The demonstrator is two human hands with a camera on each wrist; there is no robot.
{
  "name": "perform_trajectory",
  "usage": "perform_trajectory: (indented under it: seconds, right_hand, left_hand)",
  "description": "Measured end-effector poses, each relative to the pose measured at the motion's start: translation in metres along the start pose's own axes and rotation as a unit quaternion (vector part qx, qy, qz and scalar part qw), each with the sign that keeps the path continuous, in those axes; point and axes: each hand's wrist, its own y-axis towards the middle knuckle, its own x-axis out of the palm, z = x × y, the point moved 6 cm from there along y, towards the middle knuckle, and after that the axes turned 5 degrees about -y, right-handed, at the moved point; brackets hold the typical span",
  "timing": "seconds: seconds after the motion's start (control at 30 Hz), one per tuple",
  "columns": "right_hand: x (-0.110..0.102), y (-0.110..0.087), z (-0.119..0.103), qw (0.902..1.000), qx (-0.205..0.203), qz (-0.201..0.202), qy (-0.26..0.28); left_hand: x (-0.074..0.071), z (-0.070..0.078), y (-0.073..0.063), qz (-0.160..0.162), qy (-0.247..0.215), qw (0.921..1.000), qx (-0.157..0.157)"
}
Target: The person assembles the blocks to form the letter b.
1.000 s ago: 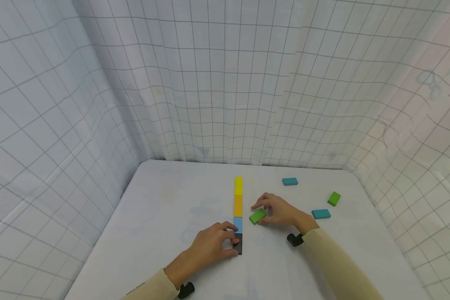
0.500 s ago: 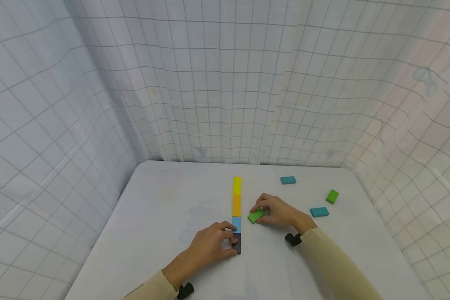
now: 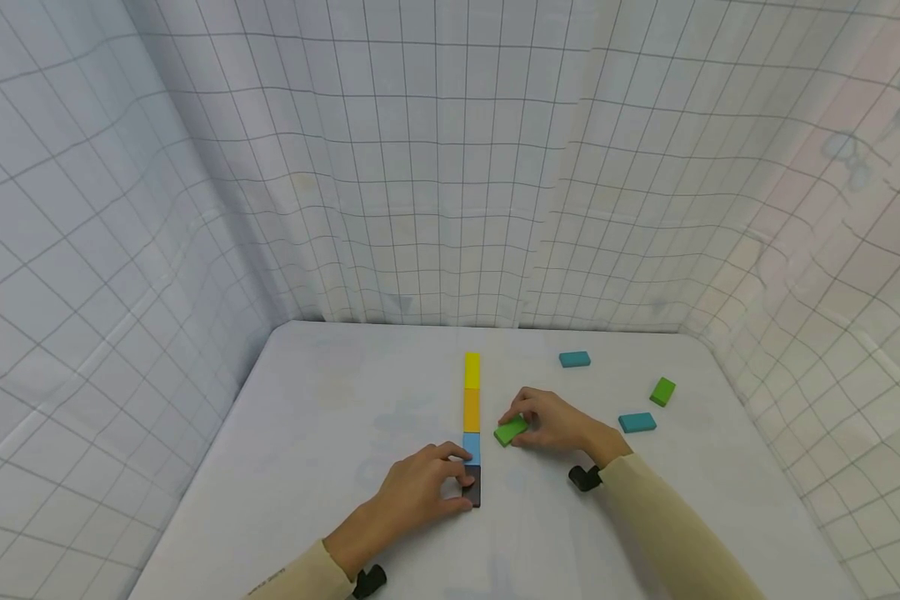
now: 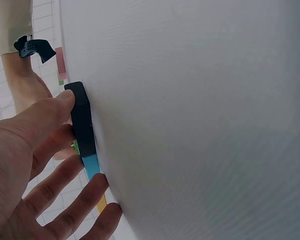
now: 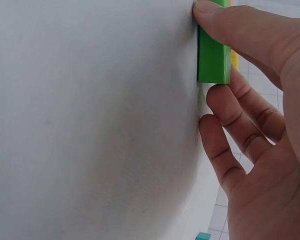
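In the head view a straight line of blocks lies end to end: yellow (image 3: 472, 371), orange (image 3: 472, 411), light blue (image 3: 471, 443) and, nearest, a black block (image 3: 476, 495). My left hand (image 3: 420, 490) holds the black block from the left, its thumb by the near end and fingertips along the black and light blue blocks. Just right of the line, a green block (image 3: 508, 431) lies slanted on the table. My right hand (image 3: 551, 422) pinches it between thumb and fingers. The right wrist view shows the thumb across the green block (image 5: 214, 60), with other fingers bent beside it.
Farther right on the white table (image 3: 330, 417) lie a teal block (image 3: 574, 359), another teal block (image 3: 637, 422) close to the right wrist, and a second green block (image 3: 663, 392). White gridded curtains (image 3: 420, 167) enclose the back and sides.
The fingers of my right hand have come down onto the green block and taken hold of it. My left hand stays at the black block. The head view has shifted slightly.
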Motion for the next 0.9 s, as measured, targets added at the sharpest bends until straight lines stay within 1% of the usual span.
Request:
perform_trajectory:
  seconds: [0.2, 0.4, 0.57, 0.9]
  right_hand:
    - [-0.003, 0.003, -0.001, 1.0, -0.001, 0.01, -0.001]
    - [-0.008, 0.007, -0.003, 0.9996, 0.022, 0.017, -0.001]
    - [-0.009, 0.013, -0.001, 0.9987, 0.043, 0.027, 0.006]
    - [-0.007, 0.026, 0.0, 0.9973, 0.055, 0.048, 0.006]
  left_hand:
    - [0.0, 0.0, 0.0, -0.002, -0.001, 1.0, 0.0]
    - [0.0, 0.0, -0.001, -0.003, -0.005, 1.0, 0.002]
    - [0.001, 0.0, -0.001, -0.002, -0.006, 1.0, 0.002]
    - [0.003, -0.003, 0.0, -0.006, -0.011, 0.9999, -0.002]
